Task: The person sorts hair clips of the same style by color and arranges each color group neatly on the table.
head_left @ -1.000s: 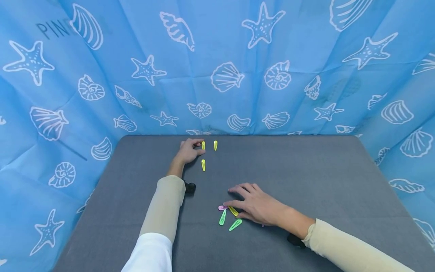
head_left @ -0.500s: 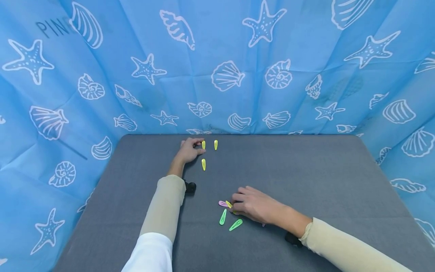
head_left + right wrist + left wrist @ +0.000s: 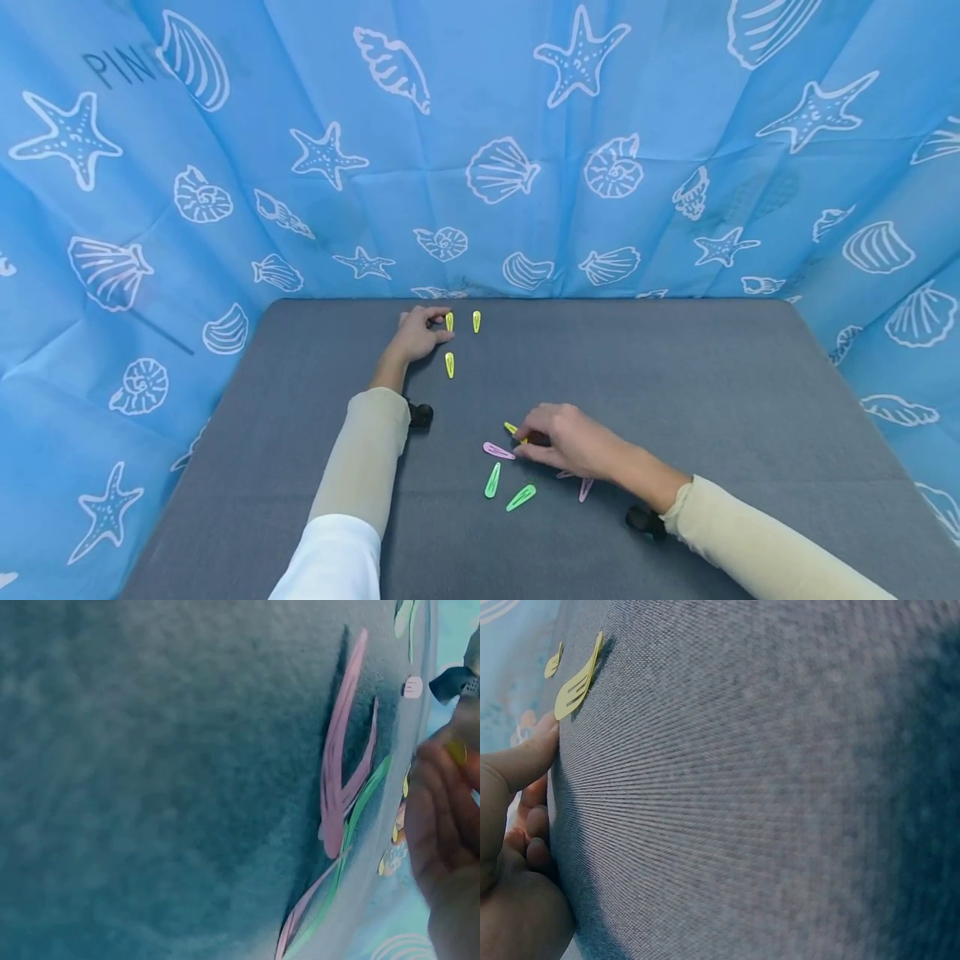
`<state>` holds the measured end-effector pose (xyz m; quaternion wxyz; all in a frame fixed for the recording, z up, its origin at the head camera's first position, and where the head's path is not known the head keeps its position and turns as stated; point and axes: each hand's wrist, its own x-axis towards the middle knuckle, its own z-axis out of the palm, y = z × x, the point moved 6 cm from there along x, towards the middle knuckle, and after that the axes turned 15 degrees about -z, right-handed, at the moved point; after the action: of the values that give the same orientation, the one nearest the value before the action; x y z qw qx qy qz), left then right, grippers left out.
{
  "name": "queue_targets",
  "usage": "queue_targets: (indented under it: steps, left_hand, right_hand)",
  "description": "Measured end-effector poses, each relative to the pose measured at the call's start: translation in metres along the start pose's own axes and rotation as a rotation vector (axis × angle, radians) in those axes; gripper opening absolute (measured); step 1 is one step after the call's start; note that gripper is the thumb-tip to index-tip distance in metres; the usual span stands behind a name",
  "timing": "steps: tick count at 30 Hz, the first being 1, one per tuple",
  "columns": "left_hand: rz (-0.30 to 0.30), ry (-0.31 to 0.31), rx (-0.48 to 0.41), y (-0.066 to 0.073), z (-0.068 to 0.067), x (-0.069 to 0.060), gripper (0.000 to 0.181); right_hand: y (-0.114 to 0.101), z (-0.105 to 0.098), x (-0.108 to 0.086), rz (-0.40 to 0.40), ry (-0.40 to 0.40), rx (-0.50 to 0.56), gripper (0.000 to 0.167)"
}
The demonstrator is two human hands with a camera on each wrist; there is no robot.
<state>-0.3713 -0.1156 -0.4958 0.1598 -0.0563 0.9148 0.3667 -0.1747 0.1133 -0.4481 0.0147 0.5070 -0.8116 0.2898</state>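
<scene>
At the table's back left, my left hand [image 3: 420, 333] has thumb and forefinger at the two ends of a yellow hair clip [image 3: 450, 322]. Two more yellow clips lie close by, one to its right [image 3: 476, 322] and one nearer me [image 3: 450, 365]. My right hand [image 3: 573, 442] pinches another yellow clip [image 3: 512, 428] by one end, just above a pink clip [image 3: 498, 451]. In the right wrist view its yellow tip [image 3: 457, 753] shows between the fingers. The left wrist view shows my left thumb [image 3: 532, 754] beside two yellow clips, the larger one [image 3: 576, 688] nearer.
Two green clips, one upright [image 3: 492, 481] and one slanted [image 3: 521, 497], lie in front of the pink clip. More pink [image 3: 586, 489] shows under my right wrist. The grey table [image 3: 675, 358] meets a blue shell-print curtain [image 3: 555, 225] at its back edge.
My right hand has closed on the yellow clip and moved it back, off the pink one. Pink clips formerly mostly under that hand now show. The left hand has stayed put.
</scene>
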Motion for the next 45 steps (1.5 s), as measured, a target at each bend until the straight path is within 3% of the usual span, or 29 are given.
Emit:
queue_targets:
  steps: [3,8,17,28,37,45]
  left_hand:
    - [-0.004,-0.004,0.000,-0.001,0.000,0.000,0.049]
    - [-0.003,-0.003,0.009,0.000,-0.001,0.000,0.049]
    - [-0.013,0.007,0.012,0.001,-0.001,-0.001,0.049]
    - [-0.005,0.010,-0.004,0.001,0.002,0.002,0.048]
    - [0.000,0.031,0.018,0.000,0.004,0.005,0.048]
    - [-0.012,0.034,0.018,-0.002,0.001,0.004,0.048]
  right_hand:
    - [0.010,-0.004,0.001,0.080,0.049,-0.006,0.006]
    - [0.026,-0.011,0.002,0.230,0.077,0.056,0.014]
    - [0.046,-0.017,0.014,0.231,0.142,0.087,0.017]
    - [0.083,-0.011,0.060,0.430,0.203,0.153,0.011]
    - [0.103,-0.003,0.092,0.510,0.234,0.138,0.009]
    - [0.114,0.007,0.106,0.553,0.188,0.107,0.009]
